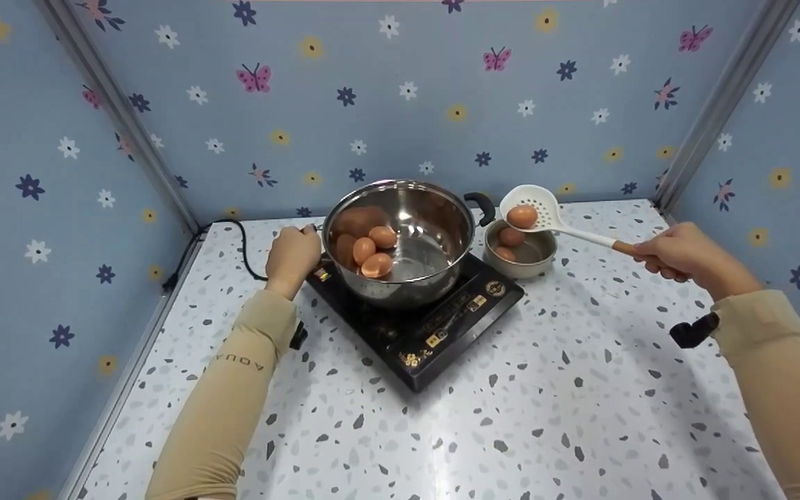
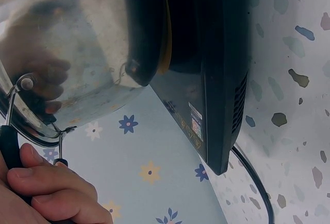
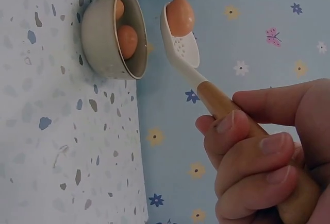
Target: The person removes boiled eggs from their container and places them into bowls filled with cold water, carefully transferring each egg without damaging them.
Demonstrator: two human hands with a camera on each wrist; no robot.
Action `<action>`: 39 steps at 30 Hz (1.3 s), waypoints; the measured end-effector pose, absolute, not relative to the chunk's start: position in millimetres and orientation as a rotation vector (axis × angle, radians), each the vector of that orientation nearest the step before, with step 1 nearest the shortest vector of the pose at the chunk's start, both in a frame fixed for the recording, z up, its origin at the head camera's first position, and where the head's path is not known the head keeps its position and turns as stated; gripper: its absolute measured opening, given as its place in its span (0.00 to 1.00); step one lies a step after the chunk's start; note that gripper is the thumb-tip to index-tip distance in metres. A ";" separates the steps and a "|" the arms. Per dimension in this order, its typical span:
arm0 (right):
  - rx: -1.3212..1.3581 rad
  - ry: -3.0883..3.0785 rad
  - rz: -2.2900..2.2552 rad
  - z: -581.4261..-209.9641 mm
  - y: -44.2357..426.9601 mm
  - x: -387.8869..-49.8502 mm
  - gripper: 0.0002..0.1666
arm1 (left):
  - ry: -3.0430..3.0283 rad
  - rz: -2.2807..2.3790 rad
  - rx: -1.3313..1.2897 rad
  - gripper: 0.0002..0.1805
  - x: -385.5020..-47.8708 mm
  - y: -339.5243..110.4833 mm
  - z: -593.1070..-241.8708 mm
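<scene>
A steel pot (image 1: 407, 288) stands on a black induction cooktop (image 1: 414, 371), with several brown eggs (image 1: 376, 265) at the left inside it. My left hand (image 1: 294, 258) grips the pot's left handle; in the left wrist view the fingers (image 2: 56, 185) curl round the black handle. My right hand (image 1: 692, 255) holds the wooden handle of a white slotted ladle (image 1: 546, 208), which carries one brown egg (image 1: 522, 217). The ladle is above a small beige bowl (image 1: 521, 267) to the right of the pot. Brown eggs (image 3: 127, 41) lie in that bowl in the right wrist view.
The speckled table (image 1: 511, 430) meets flowered wall panels (image 1: 407, 90) at the back and sides. A black cable (image 1: 242, 243) runs from behind the cooktop to the left wall. The pot's right handle (image 1: 481, 207) points towards the ladle.
</scene>
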State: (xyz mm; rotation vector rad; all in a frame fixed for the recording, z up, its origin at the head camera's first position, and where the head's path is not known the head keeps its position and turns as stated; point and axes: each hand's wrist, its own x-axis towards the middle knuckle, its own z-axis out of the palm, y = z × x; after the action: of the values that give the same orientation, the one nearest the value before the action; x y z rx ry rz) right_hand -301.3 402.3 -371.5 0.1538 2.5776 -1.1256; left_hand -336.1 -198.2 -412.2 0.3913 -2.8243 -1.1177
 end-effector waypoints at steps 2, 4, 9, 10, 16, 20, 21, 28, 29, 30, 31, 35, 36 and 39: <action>0.160 2.574 -1.122 -375.1 402.0 -301.4 0.19 | -2.823 -1.117 0.394 0.28 -336.2 -198.3 -412.3; 0.163 2.573 -1.111 -378.8 401.6 -301.4 0.19 | -2.822 -1.117 0.393 0.29 -336.3 -198.5 -412.4; 0.168 2.571 -1.090 -388.7 400.6 -300.8 0.20 | -2.824 -1.125 0.385 0.30 -336.4 -198.9 -413.0; 0.169 2.567 -1.098 -390.9 400.4 -300.5 0.20 | -2.822 -1.123 0.385 0.30 -336.3 -198.5 -412.9; 0.166 2.569 -1.142 -402.1 398.3 -298.7 0.20 | -2.815 -1.120 0.389 0.31 -336.8 -197.7 -412.4; 0.157 2.596 -1.109 -405.7 396.9 -298.6 0.21 | -2.820 -1.115 0.387 0.31 -337.8 -198.0 -412.8; 0.153 2.602 -1.095 -406.0 396.4 -298.7 0.21 | -2.819 -1.110 0.386 0.31 -338.1 -198.1 -412.9; 0.146 2.623 -1.088 -404.3 391.1 -299.2 0.23 | -2.824 -1.103 0.379 0.32 -339.0 -199.5 -413.3; 0.147 2.630 -1.084 -403.8 390.0 -299.3 0.23 | -2.826 -1.105 0.382 0.32 -338.9 -199.4 -413.3; 0.149 2.636 -1.086 -403.4 388.9 -299.6 0.24 | -2.826 -1.107 0.384 0.32 -338.9 -199.3 -413.3; 0.151 2.642 -1.087 -402.9 387.7 -299.8 0.24 | -2.826 -1.110 0.387 0.32 -338.8 -199.2 -413.3; 0.151 2.703 -1.020 -401.1 382.4 -301.5 0.29 | -2.819 -1.109 0.392 0.32 -338.6 -199.4 -413.5; 0.152 2.717 -0.999 -400.4 380.8 -301.7 0.30 | -2.818 -1.108 0.391 0.32 -338.5 -199.5 -413.4; 0.145 2.761 -0.936 -398.9 376.2 -302.1 0.34 | -2.820 -1.111 0.387 0.32 -338.4 -199.5 -413.2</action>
State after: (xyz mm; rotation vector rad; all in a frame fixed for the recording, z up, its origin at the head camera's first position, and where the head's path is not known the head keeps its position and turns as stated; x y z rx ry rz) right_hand -302.1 376.2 -398.9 0.1455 2.7611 -0.9356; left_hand -338.4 -199.5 -413.2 0.3867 -2.8197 -1.1114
